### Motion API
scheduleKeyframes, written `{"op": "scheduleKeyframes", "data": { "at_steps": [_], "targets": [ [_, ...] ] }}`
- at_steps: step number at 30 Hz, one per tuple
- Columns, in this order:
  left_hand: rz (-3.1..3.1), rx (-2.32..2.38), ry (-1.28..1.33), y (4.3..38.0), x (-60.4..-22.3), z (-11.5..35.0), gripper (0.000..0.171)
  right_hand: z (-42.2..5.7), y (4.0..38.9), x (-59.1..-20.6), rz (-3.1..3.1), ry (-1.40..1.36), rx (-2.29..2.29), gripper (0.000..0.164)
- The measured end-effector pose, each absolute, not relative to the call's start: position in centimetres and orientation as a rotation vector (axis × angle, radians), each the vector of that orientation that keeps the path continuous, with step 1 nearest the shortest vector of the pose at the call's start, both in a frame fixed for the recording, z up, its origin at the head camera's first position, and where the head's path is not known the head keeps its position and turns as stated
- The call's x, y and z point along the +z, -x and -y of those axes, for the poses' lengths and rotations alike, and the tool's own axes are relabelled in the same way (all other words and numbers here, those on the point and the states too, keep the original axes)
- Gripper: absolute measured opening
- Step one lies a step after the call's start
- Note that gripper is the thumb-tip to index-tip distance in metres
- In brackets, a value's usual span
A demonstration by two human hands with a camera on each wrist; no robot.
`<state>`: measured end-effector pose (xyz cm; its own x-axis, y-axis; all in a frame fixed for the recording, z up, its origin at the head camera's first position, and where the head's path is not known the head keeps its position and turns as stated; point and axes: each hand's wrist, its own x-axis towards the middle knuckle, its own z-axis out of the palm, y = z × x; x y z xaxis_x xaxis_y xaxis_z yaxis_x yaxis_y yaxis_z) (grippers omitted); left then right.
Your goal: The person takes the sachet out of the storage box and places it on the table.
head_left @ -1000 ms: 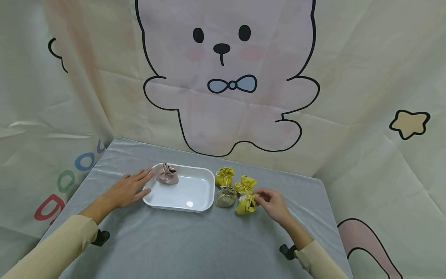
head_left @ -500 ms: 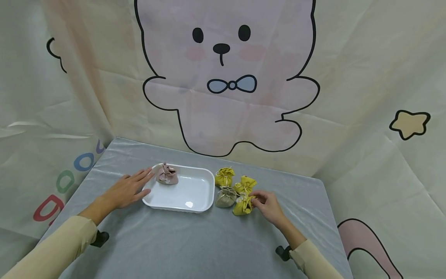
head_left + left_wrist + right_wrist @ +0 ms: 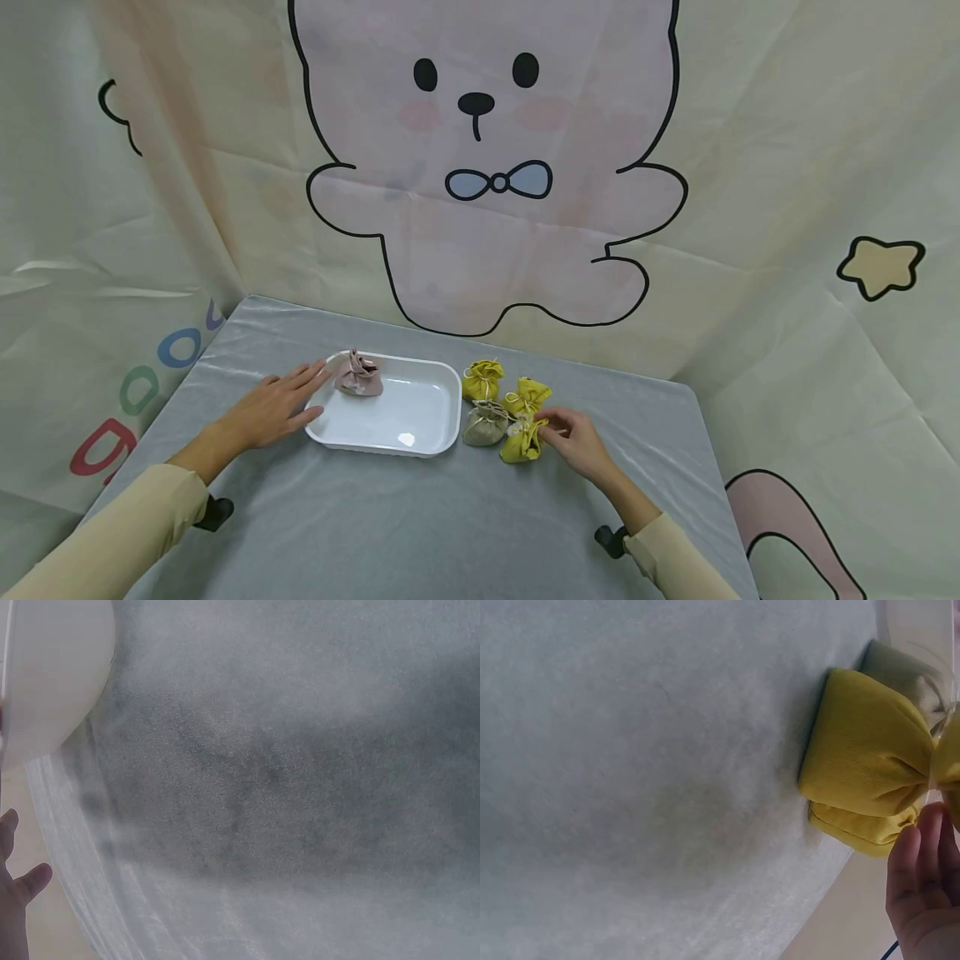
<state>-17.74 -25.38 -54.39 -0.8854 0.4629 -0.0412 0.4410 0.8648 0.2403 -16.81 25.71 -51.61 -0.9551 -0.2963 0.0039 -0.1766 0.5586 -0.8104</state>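
Your right hand (image 3: 576, 440) has its fingers (image 3: 919, 859) closed in a pinch on the gathered neck of the nearest yellow pouch (image 3: 522, 442), which sits on the bench (image 3: 420, 525) at the front of a small cluster. Holding it by the tied neck makes sense: that is the one narrow part of a soft, plump bag. Beside it lies a grey-green pouch (image 3: 485, 423), with two more yellow pouches (image 3: 483, 380) (image 3: 528, 396) just behind, all touching or nearly so.

Your left hand (image 3: 272, 408) lies flat with fingers straight and slightly spread, its tips against the left rim of the white tray (image 3: 420, 446), which looks like a steadying touch and no grip. A pink pouch (image 3: 359, 376) stands upright in the tray's far left corner.

Some things you cannot settle from these views. The right wrist camera shows the yellow pouch's rounded body and only the edge of the fingers (the pinch itself is cut off at the frame's right side), so how firmly the neck is held is unclear. The left wrist camera is mostly blurred grey cloth, with a curve of the tray and a sliver of thumb at the left edge. Whether the held pouch is lifted or resting on the bench is hard to tell.
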Motion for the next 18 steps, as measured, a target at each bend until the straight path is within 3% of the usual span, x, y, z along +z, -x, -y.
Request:
{"op": "scheduleKeyframes", "data": {
  "at_steps": [18],
  "targets": [
    [-2.937,0.348,-0.71,17.8,-54.4,25.4,0.068,-23.2,18.8,-48.1,-2.687,0.498,-1.306,0.023]
  ]
}}
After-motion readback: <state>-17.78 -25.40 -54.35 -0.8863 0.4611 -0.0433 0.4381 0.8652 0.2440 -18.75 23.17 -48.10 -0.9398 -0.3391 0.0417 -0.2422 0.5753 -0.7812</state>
